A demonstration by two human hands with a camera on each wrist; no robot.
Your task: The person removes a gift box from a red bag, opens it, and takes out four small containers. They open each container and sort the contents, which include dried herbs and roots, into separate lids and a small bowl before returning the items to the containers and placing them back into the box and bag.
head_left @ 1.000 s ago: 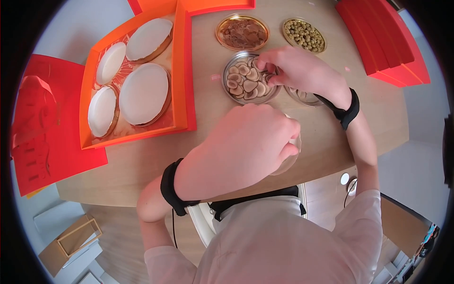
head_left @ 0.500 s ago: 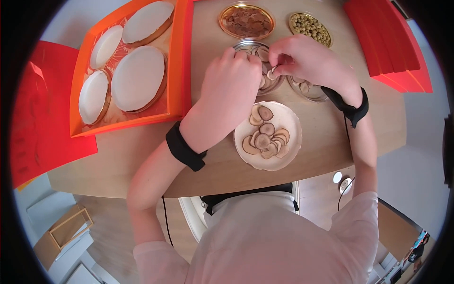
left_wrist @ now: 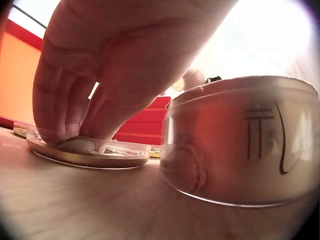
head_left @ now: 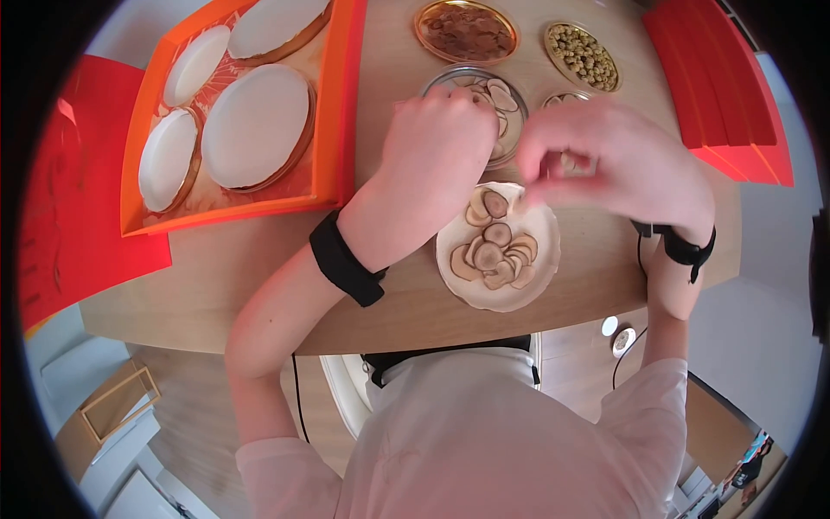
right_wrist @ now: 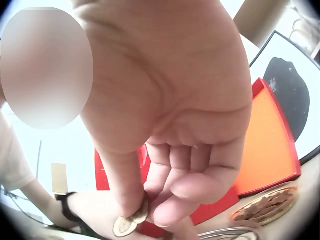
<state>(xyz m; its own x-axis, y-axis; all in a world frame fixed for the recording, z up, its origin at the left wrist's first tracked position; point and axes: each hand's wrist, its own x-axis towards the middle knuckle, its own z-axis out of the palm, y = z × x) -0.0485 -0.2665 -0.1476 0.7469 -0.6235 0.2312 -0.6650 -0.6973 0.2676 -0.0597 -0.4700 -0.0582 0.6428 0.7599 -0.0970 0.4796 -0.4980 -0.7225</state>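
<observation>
Above the white plate [head_left: 536,290] on the desk [head_left: 285,285], R hand [head_left: 622,169] pinches slices [right_wrist: 131,222] w/ plate just below; L hand [head_left: 437,143] fingertips press into tin [left_wrist: 90,155].

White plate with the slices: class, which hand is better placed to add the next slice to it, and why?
Probably the right hand: it pinches slices and hovers at the white plate rim. The left hand has its fingertips down in the clear dish.
</observation>
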